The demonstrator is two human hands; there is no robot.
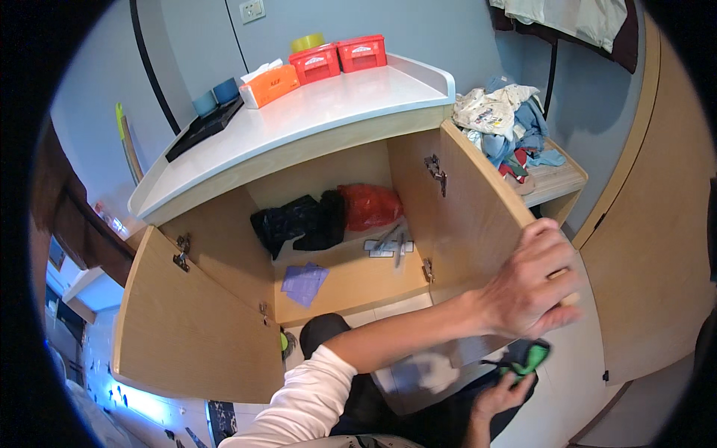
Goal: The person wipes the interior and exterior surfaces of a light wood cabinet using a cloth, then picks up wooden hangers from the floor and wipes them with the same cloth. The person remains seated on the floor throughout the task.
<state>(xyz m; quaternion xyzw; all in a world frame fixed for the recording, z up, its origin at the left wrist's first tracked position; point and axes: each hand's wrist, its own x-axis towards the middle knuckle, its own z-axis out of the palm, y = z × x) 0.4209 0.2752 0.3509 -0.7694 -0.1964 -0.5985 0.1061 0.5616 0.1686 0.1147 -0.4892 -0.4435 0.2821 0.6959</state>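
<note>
Crossing the view from lower left, my left hand grips the edge of the cabinet's right wooden door, which stands ajar. Low at the right, my right hand holds a black and green item, blurred, perhaps a cloth or glove. Between the two open doors, the cabinet holds a black plastic bag, a red plastic bag, purple packets and a few slim items lying on white labelled strips. A pale, blurred bundle lies below the right door.
The left cabinet door stands open. On the white cabinet top are an orange tissue pack, red boxes, yellow tape, blue cups and a black tray. Clothes are heaped on a side shelf.
</note>
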